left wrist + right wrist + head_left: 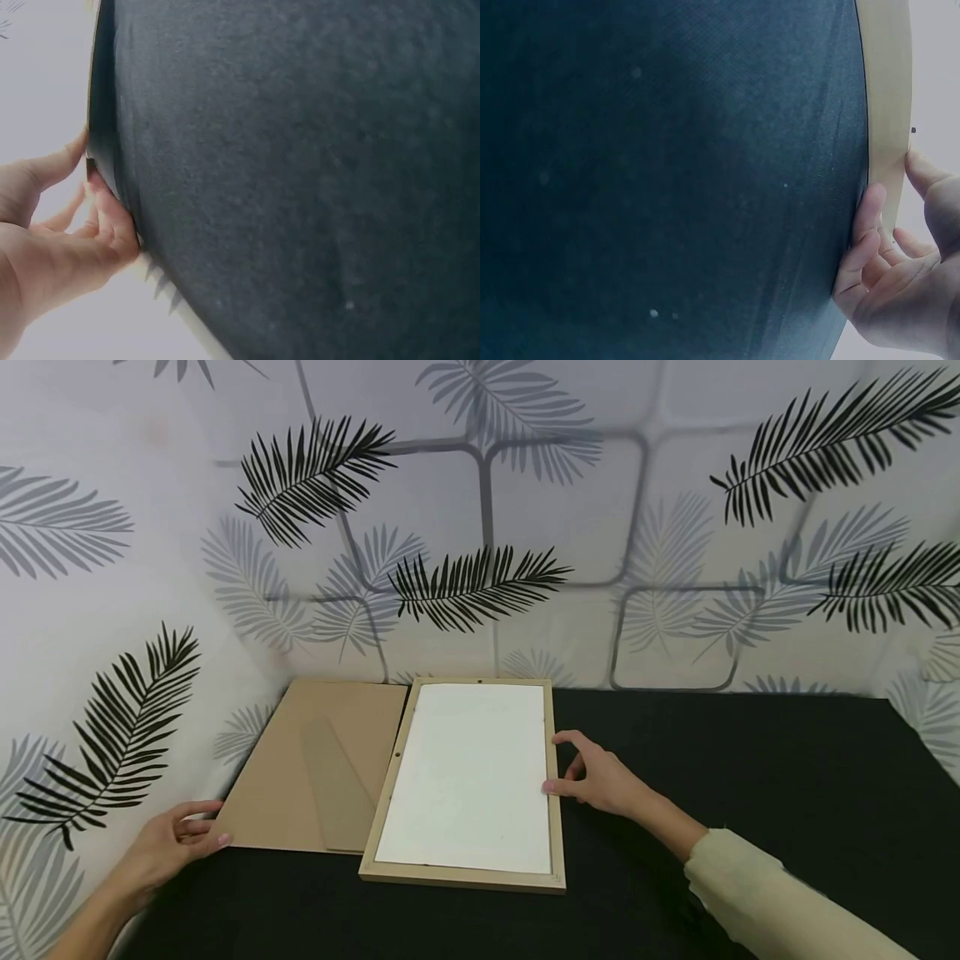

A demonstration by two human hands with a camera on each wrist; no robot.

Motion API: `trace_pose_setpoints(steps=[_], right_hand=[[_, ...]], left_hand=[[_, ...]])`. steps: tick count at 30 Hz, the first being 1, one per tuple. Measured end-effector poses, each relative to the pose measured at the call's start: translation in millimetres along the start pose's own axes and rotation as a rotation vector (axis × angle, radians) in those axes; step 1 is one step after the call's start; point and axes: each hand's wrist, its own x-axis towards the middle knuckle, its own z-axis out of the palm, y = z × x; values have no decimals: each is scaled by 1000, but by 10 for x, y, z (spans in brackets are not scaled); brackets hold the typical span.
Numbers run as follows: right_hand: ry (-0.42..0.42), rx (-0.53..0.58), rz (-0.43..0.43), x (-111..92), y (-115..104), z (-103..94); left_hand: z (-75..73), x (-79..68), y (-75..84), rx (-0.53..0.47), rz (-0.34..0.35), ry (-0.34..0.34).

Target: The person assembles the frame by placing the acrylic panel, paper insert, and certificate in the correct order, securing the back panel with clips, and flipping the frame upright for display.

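Note:
A picture frame (558, 843) with a light wooden rim lies face down on the black cloth, a white sheet (465, 777) filling its inside. My right hand (600, 777) grips its right side, thumb on the rim and fingers along the outer edge; the right wrist view shows the fingertips against the pale wood (889, 90). To the left lies a brown backing board (262, 793) with a tapered stand flap (337, 793) on it. At the board's near left corner my left hand (168, 847) pinches the edge between thumb and fingers. The frame overlaps the board's right side.
Black cloth (712, 752) covers the table and stretches off to the right. Behind and at the left hangs a pale backdrop (555, 635) printed with dark and grey leaves, close to the far ends of the frame and the board.

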Motion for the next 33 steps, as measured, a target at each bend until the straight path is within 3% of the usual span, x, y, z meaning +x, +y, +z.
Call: trace_pose_setpoints(steps=[4, 11, 17, 27, 33], right_hand=[[-6, 4, 2, -4, 0, -5], [-4, 0, 7, -13, -4, -16], [-14, 1, -4, -23, -23, -16], [-15, -15, -2, -23, -29, -1], [-14, -11, -10, -27, -13, -16]], left_hand=[[10, -63, 23, -90, 19, -6], [-7, -55, 13, -295, -50, -75], [2, -43, 4, -332, -74, -67], [-73, -65, 76, -561, -5, -7], [-157, -139, 197, -719, 55, -46]])
